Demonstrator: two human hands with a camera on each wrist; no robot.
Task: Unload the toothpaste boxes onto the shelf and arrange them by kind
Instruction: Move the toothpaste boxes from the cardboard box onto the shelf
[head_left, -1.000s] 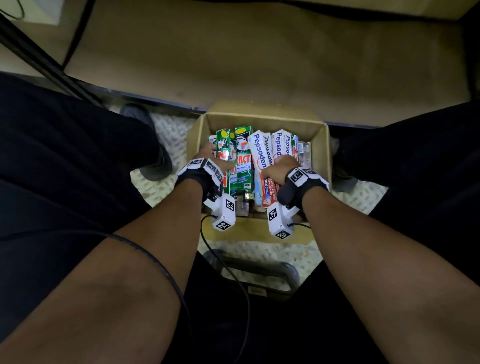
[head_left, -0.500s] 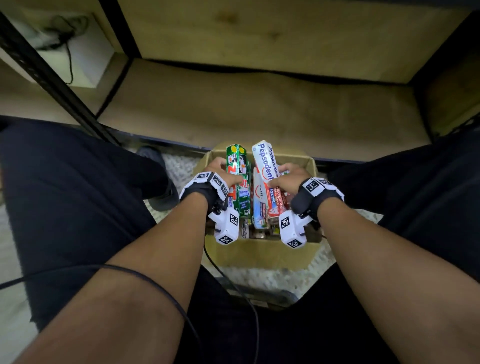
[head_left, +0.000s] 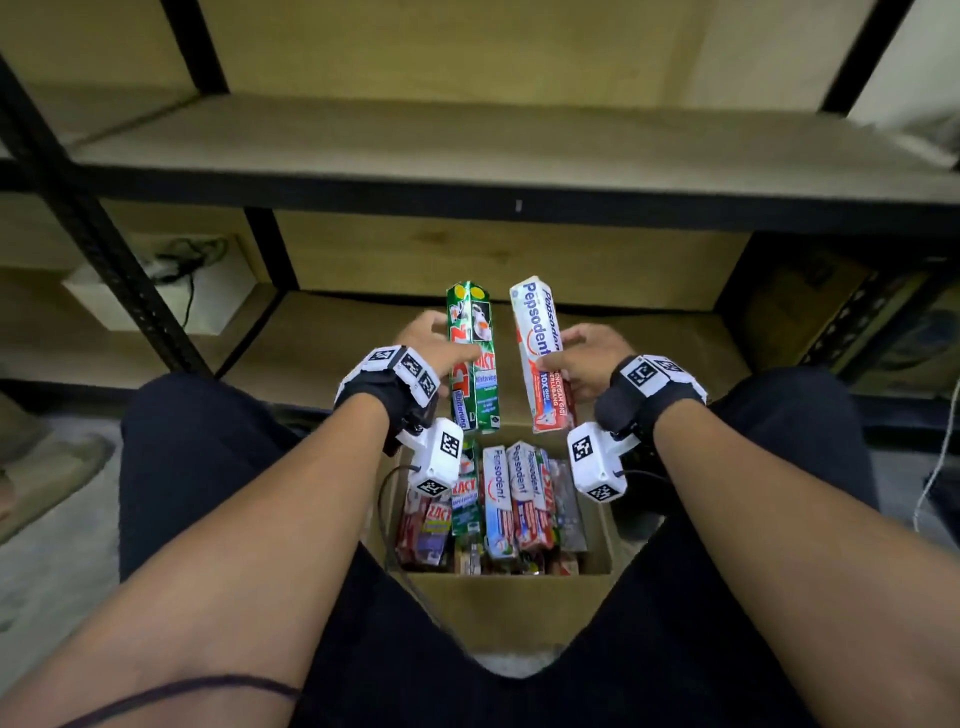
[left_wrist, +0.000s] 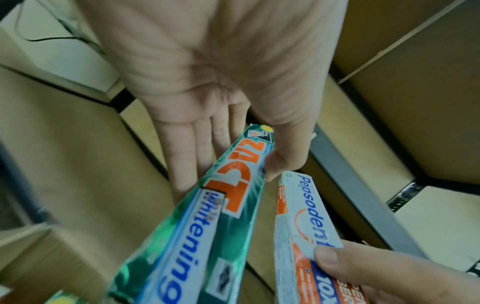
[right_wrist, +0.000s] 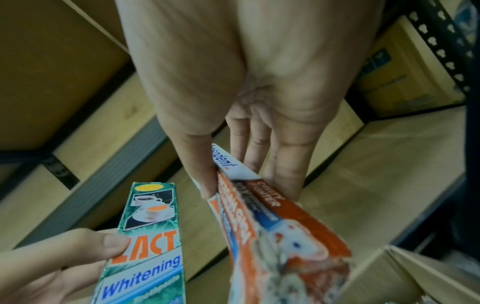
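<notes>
My left hand (head_left: 441, 345) (left_wrist: 233, 162) pinches a green Zact Whitening toothpaste box (head_left: 471, 358) (left_wrist: 207, 216) (right_wrist: 153, 242) between thumb and fingers. A white and red Pepsodent box (head_left: 540, 353) (right_wrist: 270, 224) (left_wrist: 303, 226) is pinched the same way in my right hand (head_left: 576, 353) (right_wrist: 246, 174). Both boxes are held upright, side by side, above the open cardboard carton (head_left: 509, 597) on the floor between my knees. Several more Zact boxes (head_left: 464, 499) and Pepsodent boxes (head_left: 511, 499) lie packed in the carton. In front, the lower wooden shelf (head_left: 322, 338) and the upper shelf (head_left: 467, 140) show no boxes.
Black metal uprights (head_left: 98, 249) and a dark front rail (head_left: 519, 205) frame the shelves. A white box with a black cable (head_left: 171, 286) sits on the lower left shelf. A brown carton (head_left: 789, 301) stands at the right. My dark-trousered knees (head_left: 208, 447) flank the carton.
Both hands have risen out of the carton, each lifting its box clear and toward the shelf. My head has tilted up, bringing the upper shelf into view.
</notes>
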